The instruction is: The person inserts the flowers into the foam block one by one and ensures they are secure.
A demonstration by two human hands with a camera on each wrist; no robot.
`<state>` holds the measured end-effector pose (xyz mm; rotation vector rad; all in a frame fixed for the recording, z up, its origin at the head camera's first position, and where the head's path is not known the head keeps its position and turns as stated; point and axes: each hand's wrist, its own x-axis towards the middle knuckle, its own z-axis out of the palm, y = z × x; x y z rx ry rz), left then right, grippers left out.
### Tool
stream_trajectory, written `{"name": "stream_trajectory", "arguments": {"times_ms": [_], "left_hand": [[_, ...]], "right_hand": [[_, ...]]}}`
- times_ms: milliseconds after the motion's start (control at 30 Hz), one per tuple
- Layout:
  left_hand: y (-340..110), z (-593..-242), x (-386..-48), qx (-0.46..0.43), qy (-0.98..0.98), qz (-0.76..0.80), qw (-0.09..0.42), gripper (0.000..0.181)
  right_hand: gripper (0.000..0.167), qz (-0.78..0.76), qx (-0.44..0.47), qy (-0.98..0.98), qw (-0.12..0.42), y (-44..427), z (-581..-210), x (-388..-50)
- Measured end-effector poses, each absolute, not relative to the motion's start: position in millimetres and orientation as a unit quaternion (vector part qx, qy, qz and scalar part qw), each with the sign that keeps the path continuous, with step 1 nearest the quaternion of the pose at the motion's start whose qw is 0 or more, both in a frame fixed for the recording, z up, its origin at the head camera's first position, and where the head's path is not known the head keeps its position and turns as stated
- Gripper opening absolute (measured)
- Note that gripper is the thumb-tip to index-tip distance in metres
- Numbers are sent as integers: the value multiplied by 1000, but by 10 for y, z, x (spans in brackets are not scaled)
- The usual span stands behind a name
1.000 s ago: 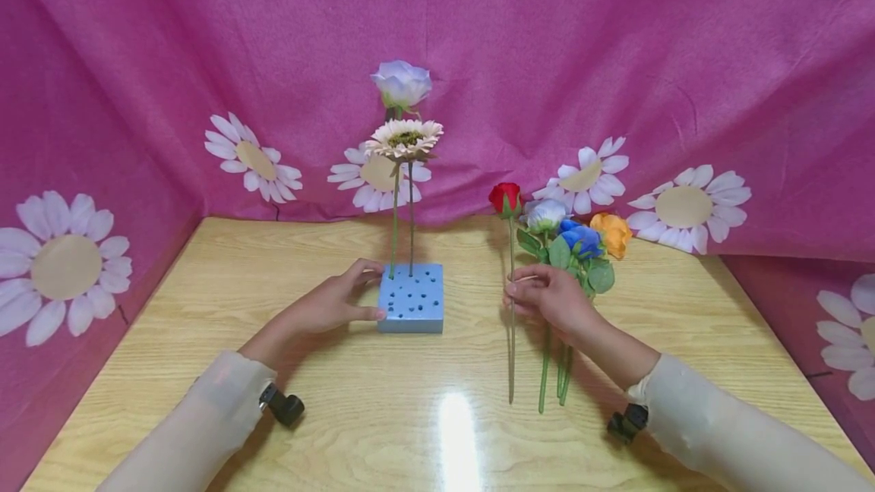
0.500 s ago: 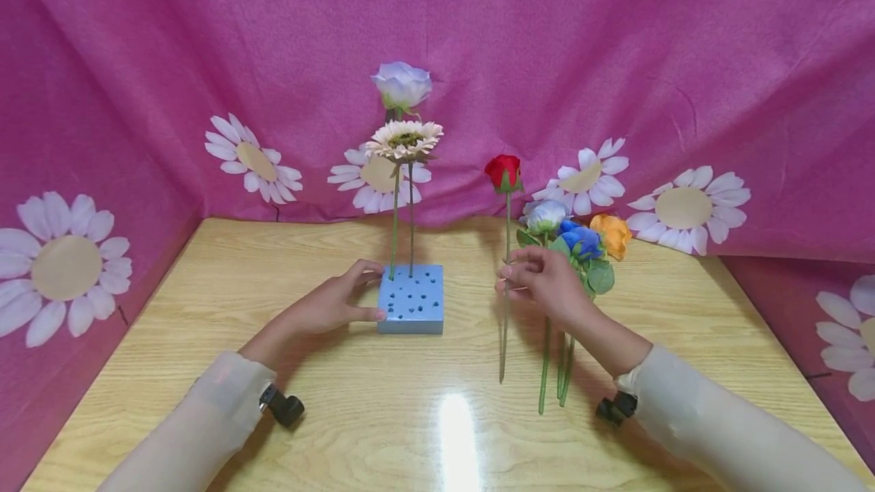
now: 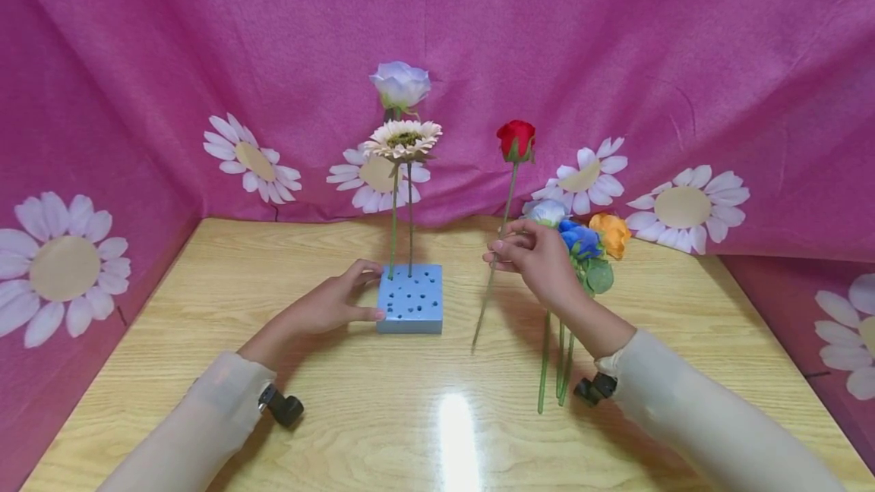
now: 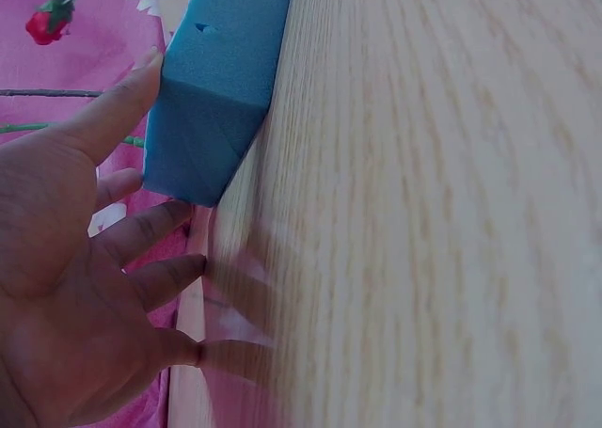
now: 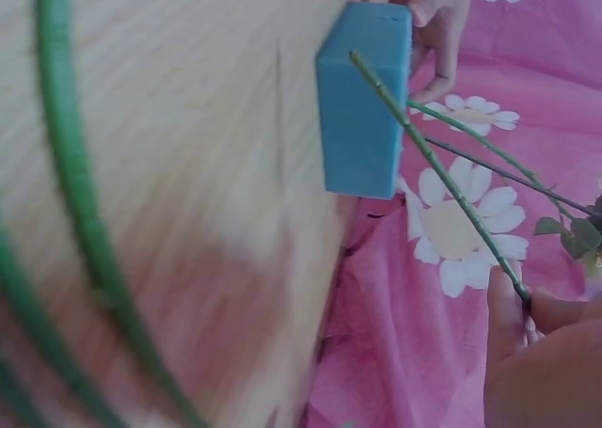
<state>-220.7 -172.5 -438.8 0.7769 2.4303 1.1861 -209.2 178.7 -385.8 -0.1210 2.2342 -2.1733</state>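
My left hand [image 3: 331, 302] rests against the left side of a light blue foam block [image 3: 425, 313] pitted with several holes. In the left wrist view its thumb touches the block's edge, and the other fingers stay fairly straight. A pale lavender flower [image 3: 400, 85] and a cream daisy-like flower [image 3: 404, 140] stand upright in the block. My right hand [image 3: 543, 260] pinches the stem of a red rose [image 3: 516, 140] between thumb and fingers. The rose is tilted, its bare stem end pointing down towards the block but apart from it.
To the right, a pale white-blue flower [image 3: 547, 211], a blue flower [image 3: 581, 238] and an orange flower [image 3: 611, 234] lie on the wooden table [image 3: 342, 416], partly behind my right hand. A pink daisy-print cloth [image 3: 478, 36] surrounds the table's back and sides.
My right hand has raised the red rose from beside the lying flowers and moved left; its stem end has swung towards the block. The left hand and block have stayed put.
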Motion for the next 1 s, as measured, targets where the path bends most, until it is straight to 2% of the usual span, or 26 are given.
{"name": "stream_trajectory", "arguments": {"times_ms": [233,767,1000], "left_hand": [[-1727,-4395,-2206,270,853,415,165,65],[-1727,-4394,-2210,276,846,425,167,65],[-1723,-4395,-2214,278,846,424,165,65]], "right_hand": [[26,-698,-44,714,-19,1683,-3742,-2148],[17,-723,-51,686,-65,1448,-3571,-2306],[17,-714,-67,689,-103,1332,-3529,-2372]]}}
